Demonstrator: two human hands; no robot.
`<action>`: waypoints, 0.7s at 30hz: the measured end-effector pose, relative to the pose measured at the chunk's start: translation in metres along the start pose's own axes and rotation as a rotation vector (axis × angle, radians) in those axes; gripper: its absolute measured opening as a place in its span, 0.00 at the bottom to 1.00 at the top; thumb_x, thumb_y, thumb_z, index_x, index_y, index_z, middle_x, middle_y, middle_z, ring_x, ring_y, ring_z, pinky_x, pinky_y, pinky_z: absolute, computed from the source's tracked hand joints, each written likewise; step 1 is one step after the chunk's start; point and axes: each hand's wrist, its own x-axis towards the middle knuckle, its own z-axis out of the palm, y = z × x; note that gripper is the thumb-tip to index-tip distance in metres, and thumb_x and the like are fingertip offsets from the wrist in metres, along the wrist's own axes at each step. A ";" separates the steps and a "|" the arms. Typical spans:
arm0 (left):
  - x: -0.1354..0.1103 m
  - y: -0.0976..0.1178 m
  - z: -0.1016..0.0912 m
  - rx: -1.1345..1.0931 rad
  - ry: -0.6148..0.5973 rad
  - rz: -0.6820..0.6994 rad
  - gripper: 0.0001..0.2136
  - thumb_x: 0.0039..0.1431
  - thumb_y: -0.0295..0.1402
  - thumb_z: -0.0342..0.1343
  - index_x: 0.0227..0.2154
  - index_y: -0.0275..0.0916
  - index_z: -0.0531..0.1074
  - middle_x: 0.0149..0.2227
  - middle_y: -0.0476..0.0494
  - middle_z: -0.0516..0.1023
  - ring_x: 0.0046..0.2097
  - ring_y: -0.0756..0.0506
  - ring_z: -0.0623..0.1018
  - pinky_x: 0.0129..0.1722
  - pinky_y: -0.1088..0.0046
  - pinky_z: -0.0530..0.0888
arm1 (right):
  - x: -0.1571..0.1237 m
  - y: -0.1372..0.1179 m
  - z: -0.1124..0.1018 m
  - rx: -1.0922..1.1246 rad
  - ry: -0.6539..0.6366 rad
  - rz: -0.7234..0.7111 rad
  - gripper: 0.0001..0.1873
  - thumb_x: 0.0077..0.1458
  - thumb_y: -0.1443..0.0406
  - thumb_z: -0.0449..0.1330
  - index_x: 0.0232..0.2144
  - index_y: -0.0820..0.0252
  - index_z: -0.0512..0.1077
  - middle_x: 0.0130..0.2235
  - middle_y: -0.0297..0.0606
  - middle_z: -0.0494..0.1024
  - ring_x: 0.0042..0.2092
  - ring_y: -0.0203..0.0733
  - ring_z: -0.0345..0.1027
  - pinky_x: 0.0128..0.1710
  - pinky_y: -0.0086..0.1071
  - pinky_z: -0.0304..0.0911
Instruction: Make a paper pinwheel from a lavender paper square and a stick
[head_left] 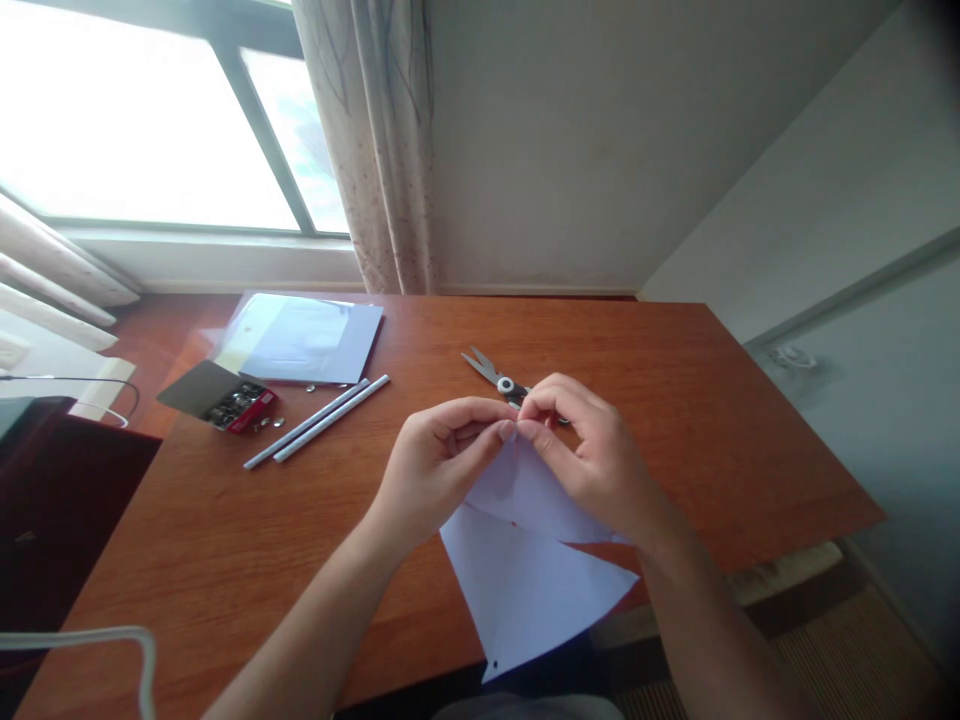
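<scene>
A sheet of white paper (540,595), cut into pointed flaps, hangs over the near edge of the table. My left hand (454,455) pinches its upper edge between thumb and forefinger. Right beside it, my right hand (581,430) pinches the same edge, the fingertips of both almost touching. A small dark hole shows near the paper's lowest corner, and a tiny reddish spot lies near its middle. Whatever else may be between the fingertips is too small to make out. Just beyond my hands lies a pair of scissors (504,384) with blades apart, its handles partly hidden by my right hand.
Two rolled paper sticks (330,420) lie left on the wooden table (675,400). Near them stands a lidded red box (244,405) of metal pins, with several loose ones around. Behind is a clear plastic sleeve with paper (307,340). A white cable (142,660) crosses the lower left.
</scene>
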 end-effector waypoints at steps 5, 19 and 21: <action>-0.004 -0.003 0.001 0.122 0.003 0.083 0.05 0.59 0.30 0.63 0.37 0.37 0.78 0.37 0.41 0.85 0.39 0.44 0.83 0.38 0.74 0.79 | -0.001 0.000 0.001 0.001 -0.001 0.050 0.06 0.64 0.70 0.57 0.33 0.56 0.68 0.35 0.34 0.72 0.38 0.41 0.66 0.40 0.35 0.62; -0.006 -0.007 -0.003 0.268 0.009 0.102 0.05 0.59 0.27 0.60 0.37 0.37 0.78 0.36 0.42 0.84 0.37 0.45 0.82 0.37 0.73 0.78 | 0.000 0.002 0.000 0.123 0.010 0.109 0.05 0.63 0.67 0.58 0.34 0.56 0.73 0.35 0.35 0.75 0.38 0.41 0.70 0.38 0.34 0.64; -0.005 -0.003 -0.001 0.215 0.006 0.089 0.04 0.59 0.27 0.60 0.36 0.36 0.78 0.37 0.41 0.84 0.37 0.46 0.83 0.37 0.75 0.78 | 0.001 0.014 -0.003 0.213 0.050 0.166 0.07 0.65 0.63 0.58 0.37 0.56 0.75 0.38 0.36 0.78 0.41 0.42 0.72 0.40 0.34 0.65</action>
